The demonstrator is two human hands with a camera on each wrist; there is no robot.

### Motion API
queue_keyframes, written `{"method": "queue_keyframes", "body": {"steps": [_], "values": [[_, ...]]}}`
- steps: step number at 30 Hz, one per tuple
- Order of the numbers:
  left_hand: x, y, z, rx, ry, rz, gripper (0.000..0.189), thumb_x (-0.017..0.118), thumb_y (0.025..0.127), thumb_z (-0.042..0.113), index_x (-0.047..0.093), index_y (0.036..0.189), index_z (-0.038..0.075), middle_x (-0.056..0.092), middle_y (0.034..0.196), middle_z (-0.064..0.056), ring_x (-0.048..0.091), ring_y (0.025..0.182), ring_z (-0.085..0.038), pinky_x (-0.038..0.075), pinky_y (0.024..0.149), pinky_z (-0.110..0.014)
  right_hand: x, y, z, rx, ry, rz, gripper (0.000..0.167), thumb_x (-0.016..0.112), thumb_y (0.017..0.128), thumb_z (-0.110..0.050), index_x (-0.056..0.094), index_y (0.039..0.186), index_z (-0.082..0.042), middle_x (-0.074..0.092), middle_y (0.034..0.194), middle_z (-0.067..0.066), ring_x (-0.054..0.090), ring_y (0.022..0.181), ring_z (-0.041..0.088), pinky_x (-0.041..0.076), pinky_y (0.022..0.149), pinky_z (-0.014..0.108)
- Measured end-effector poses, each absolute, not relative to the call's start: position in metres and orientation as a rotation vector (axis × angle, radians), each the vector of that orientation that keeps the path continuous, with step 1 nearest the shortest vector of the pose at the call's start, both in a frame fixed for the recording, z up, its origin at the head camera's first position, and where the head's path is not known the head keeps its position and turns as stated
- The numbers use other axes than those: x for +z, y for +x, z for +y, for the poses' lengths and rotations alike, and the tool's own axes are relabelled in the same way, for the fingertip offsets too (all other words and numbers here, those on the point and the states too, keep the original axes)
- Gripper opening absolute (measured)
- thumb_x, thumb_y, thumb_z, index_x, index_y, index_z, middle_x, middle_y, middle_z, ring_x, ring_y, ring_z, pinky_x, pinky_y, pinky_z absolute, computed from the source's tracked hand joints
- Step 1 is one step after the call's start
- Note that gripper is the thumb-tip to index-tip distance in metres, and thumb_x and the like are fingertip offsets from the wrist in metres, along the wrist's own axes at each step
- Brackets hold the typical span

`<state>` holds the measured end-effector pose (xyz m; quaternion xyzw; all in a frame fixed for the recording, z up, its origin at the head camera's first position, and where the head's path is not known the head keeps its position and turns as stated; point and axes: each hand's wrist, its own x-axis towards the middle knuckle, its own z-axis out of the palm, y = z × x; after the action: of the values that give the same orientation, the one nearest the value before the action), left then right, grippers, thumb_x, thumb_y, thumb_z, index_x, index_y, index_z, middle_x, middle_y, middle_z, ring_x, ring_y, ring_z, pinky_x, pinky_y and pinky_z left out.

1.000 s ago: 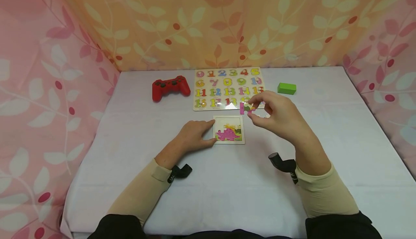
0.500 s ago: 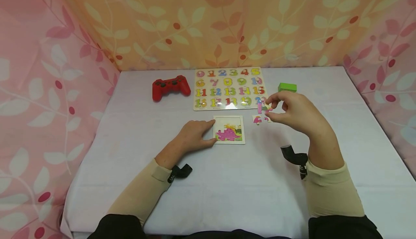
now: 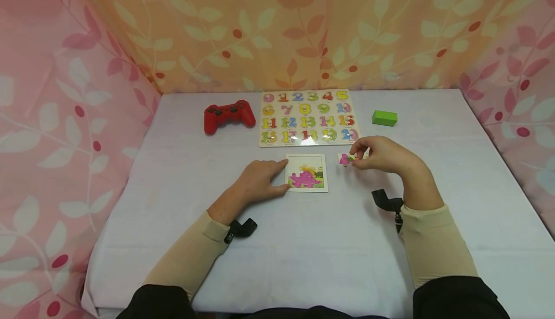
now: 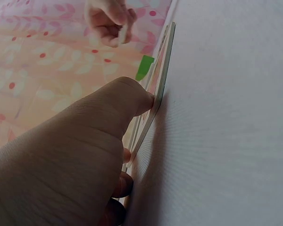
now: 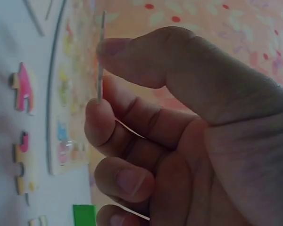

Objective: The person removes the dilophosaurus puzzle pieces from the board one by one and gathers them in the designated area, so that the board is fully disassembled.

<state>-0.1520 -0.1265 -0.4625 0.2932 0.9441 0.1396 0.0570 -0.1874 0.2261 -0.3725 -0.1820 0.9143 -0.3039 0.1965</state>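
Note:
My left hand holds a small square puzzle tray by its left edge, thumb and forefinger at the two corners. Inside the tray, fitted pieces form part of a pink dinosaur picture; its upper left is bare. To the right, my right hand pinches a thin jigsaw piece between thumb and fingers; the right wrist view shows it edge-on. Loose jigsaw pieces lie on the table near this hand, one with a pink shape and another yellowish. In the head view my fingers partly cover them.
Behind the tray lies a number puzzle board with coloured numerals. A red game controller sits to its left, a green block to its right. Patterned curtains enclose the back and sides of the white-covered table.
My right hand has moved right from beside the tray, then lowered towards the loose pieces, with the jigsaw piece still pinched. The left hand and the tray have stayed in place.

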Motion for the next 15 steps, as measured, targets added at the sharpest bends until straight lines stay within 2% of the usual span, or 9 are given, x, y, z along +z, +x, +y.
{"method": "queue_keyframes", "body": {"steps": [15], "values": [[-0.462, -0.152, -0.126, 0.427, 0.873, 2.853, 0.077, 0.065, 0.092, 0.054, 0.049, 0.153, 0.009, 0.066, 0.134, -0.008, 0.063, 0.12, -0.022, 0.048, 0.101, -0.041, -0.405, -0.198, 0.217, -0.713, -0.403, 2.443, 0.022, 0.078, 0.084, -0.015, 0.066, 0.1, -0.004, 0.06, 0.085, 0.007, 0.053, 0.084, 0.023, 0.042, 0.074, 0.037]]}}
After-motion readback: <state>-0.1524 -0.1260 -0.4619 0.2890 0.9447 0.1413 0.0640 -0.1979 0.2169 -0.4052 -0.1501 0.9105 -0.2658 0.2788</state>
